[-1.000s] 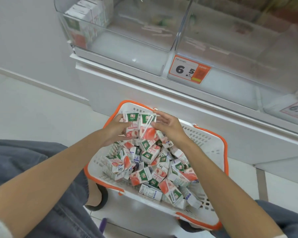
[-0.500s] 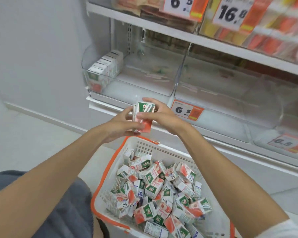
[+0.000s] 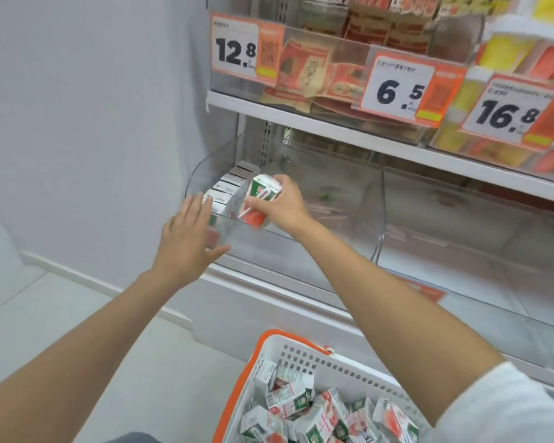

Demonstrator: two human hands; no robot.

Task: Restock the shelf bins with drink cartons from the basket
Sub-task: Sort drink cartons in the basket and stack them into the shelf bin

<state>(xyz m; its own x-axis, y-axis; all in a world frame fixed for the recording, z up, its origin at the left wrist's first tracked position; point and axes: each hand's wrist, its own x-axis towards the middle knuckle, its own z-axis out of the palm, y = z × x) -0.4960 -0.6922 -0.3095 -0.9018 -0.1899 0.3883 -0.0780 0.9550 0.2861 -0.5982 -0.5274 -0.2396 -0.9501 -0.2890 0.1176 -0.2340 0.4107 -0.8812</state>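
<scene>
My right hand [image 3: 283,204] grips a pair of green, white and red drink cartons [image 3: 260,199] inside the clear shelf bin [image 3: 269,251] on the lower shelf. They hang just right of a row of cartons [image 3: 229,190] standing along the bin's left wall. My left hand [image 3: 186,238] is spread flat with nothing in it, in front of the bin's left front corner. The white basket with an orange rim [image 3: 301,354] sits below at the bottom, heaped with several loose cartons [image 3: 301,407].
A second clear bin [image 3: 461,244] stands to the right on the same shelf. The shelf above carries packaged goods and price tags reading 12.8 [image 3: 235,51], 6.5 [image 3: 400,91] and 16.8 [image 3: 509,115]. A grey wall [image 3: 93,123] lies left.
Both hands lifted the cartons out of the basket. Now my right hand alone carries them into the left bin, while my left hand has let go and spread out beside the bin.
</scene>
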